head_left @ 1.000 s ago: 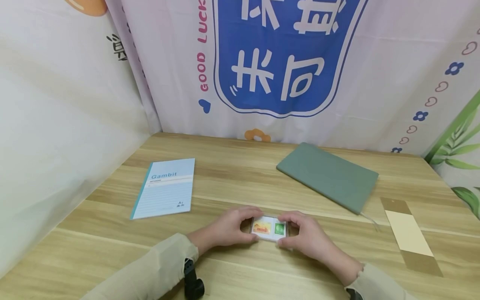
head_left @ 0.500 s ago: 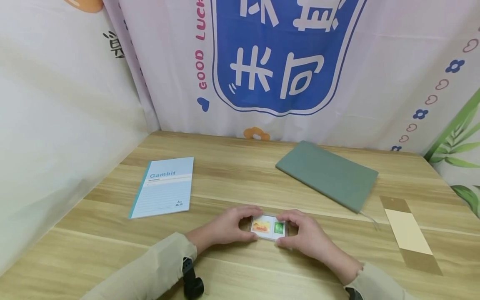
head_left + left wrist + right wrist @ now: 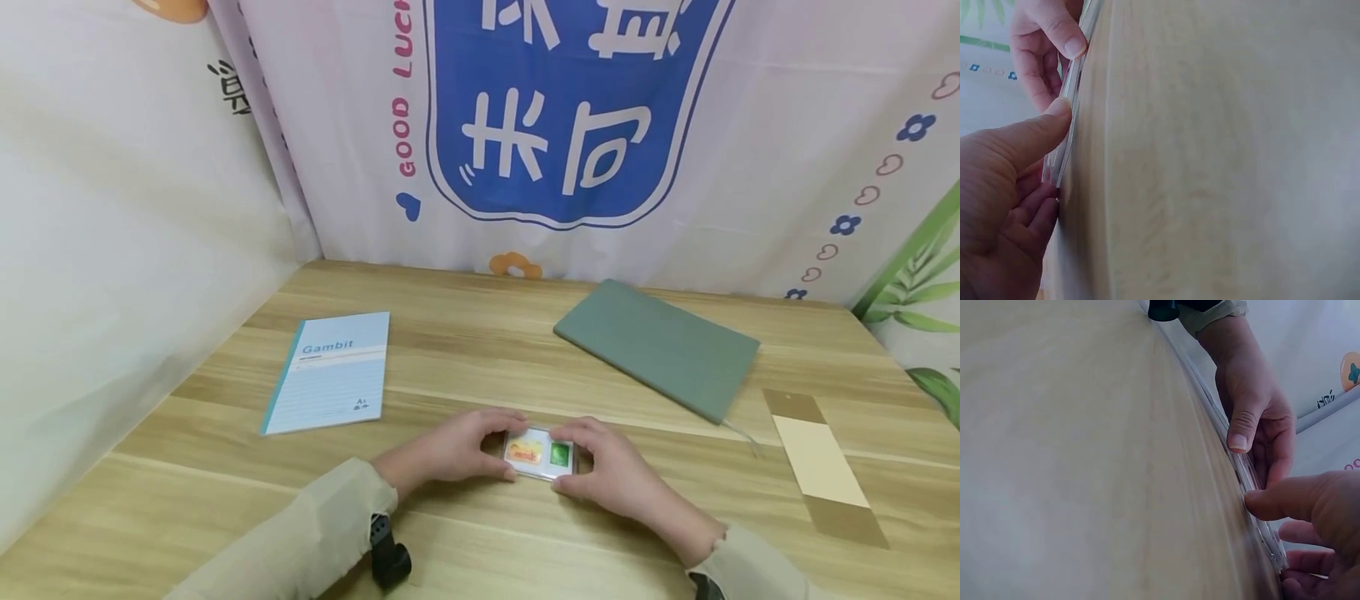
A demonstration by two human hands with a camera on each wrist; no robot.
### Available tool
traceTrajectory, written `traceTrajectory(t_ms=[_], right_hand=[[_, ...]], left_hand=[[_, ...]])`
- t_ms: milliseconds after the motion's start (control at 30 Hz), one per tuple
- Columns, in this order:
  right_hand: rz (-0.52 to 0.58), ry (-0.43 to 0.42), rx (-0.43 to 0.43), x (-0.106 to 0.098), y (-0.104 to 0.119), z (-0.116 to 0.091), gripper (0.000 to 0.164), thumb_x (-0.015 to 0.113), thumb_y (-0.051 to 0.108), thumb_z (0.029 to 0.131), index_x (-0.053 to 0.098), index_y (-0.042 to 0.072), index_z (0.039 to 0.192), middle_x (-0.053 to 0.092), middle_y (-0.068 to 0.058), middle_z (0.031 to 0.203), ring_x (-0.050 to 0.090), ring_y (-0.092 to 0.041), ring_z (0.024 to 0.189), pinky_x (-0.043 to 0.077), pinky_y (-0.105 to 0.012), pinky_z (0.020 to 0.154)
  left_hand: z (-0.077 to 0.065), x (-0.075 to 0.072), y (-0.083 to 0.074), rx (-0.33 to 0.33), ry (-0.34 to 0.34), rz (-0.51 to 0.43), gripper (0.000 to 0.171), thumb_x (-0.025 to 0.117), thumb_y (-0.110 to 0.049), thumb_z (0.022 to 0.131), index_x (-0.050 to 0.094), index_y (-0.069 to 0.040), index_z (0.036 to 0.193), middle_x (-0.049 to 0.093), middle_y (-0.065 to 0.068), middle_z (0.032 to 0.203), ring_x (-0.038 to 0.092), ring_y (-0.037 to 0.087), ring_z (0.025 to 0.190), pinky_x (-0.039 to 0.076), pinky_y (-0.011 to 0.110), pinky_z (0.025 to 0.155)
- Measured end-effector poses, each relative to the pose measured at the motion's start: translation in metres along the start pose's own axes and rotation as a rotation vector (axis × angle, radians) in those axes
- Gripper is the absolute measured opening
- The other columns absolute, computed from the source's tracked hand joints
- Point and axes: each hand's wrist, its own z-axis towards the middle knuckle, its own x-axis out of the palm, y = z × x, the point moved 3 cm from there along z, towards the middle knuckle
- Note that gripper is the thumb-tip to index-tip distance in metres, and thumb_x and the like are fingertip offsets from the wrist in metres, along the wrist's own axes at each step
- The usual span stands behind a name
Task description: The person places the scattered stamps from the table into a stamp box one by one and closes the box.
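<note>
A small flat clear plastic case (image 3: 538, 467) lies low over the table in the head view, with a white insert showing an orange picture and a green one. My left hand (image 3: 467, 447) holds its left end between thumb and fingers. At the right end, my right hand (image 3: 611, 471) grips it the same way, thumb on the near edge. Edge-on in the left wrist view, the clear case (image 3: 1063, 147) shows thin transparent layers. In the right wrist view the case (image 3: 1266, 534) runs between both thumbs. Whether it touches the table is hard to tell.
A light blue notebook (image 3: 330, 375) lies to the left on the wood-grain table (image 3: 450, 550). Behind the right hand is a green notebook (image 3: 660, 350) with a ribbon. A cream-and-brown strip (image 3: 821, 462) lies at far right. Printed cloth (image 3: 360, 100) hangs behind the table.
Both hands keep their hold on the case, almost still. The right fingertips have shifted slightly left along its far edge. The head view has tilted a little.
</note>
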Motion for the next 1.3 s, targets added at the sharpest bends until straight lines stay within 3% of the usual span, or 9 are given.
traceTrajectory(t_ms=[267, 500, 633, 1000, 1300], right_hand=[[-0.011, 0.004, -0.02, 0.0034, 0.0011, 0.0027, 0.053, 0.082, 0.021, 0.066, 0.064, 0.01, 0.115, 0.059, -0.004, 0.116, 0.054, -0.026, 0.108, 0.044, -0.047, 0.092], [-0.059, 0.014, -0.048, 0.0026, 0.0038, 0.0067, 0.053, 0.082, 0.019, 0.065, 0.065, 0.009, 0.114, 0.059, -0.003, 0.111, 0.055, -0.019, 0.099, 0.046, -0.034, 0.083], [-0.064, 0.018, -0.061, 0.0027, 0.0041, 0.007, 0.052, 0.081, 0.019, 0.065, 0.065, 0.008, 0.114, 0.059, -0.003, 0.111, 0.055, -0.018, 0.097, 0.045, -0.029, 0.08], [-0.044, 0.073, -0.041, 0.002, 0.0026, 0.0075, 0.053, 0.081, 0.023, 0.067, 0.065, 0.009, 0.115, 0.057, -0.007, 0.118, 0.054, -0.027, 0.106, 0.045, -0.042, 0.087], [-0.067, 0.076, -0.058, 0.0, 0.0058, 0.0033, 0.051, 0.079, 0.022, 0.07, 0.063, 0.007, 0.117, 0.056, -0.007, 0.118, 0.053, -0.028, 0.107, 0.045, -0.044, 0.088]], left_hand=[[-0.0059, 0.0002, 0.0045, 0.002, -0.004, -0.044, 0.057, 0.072, -0.033, 0.078, 0.054, -0.015, 0.129, 0.046, -0.001, 0.139, 0.041, 0.017, 0.129, 0.034, 0.037, 0.107], [-0.0048, -0.0006, 0.0057, 0.011, -0.036, -0.066, 0.053, 0.076, -0.029, 0.075, 0.057, -0.015, 0.123, 0.053, -0.001, 0.13, 0.05, 0.015, 0.117, 0.042, 0.032, 0.1], [-0.0054, -0.0001, 0.0052, 0.02, -0.03, -0.042, 0.055, 0.075, -0.029, 0.076, 0.056, -0.013, 0.125, 0.052, -0.001, 0.132, 0.049, 0.014, 0.119, 0.041, 0.032, 0.101], [-0.01, 0.0051, 0.0081, 0.013, -0.066, -0.052, 0.055, 0.075, -0.031, 0.076, 0.057, -0.015, 0.125, 0.051, -0.002, 0.134, 0.039, 0.019, 0.131, 0.031, 0.04, 0.109], [-0.0091, 0.008, 0.0051, -0.01, -0.065, -0.09, 0.056, 0.074, -0.03, 0.078, 0.055, -0.014, 0.128, 0.049, -0.001, 0.137, 0.039, 0.019, 0.131, 0.03, 0.04, 0.109]])
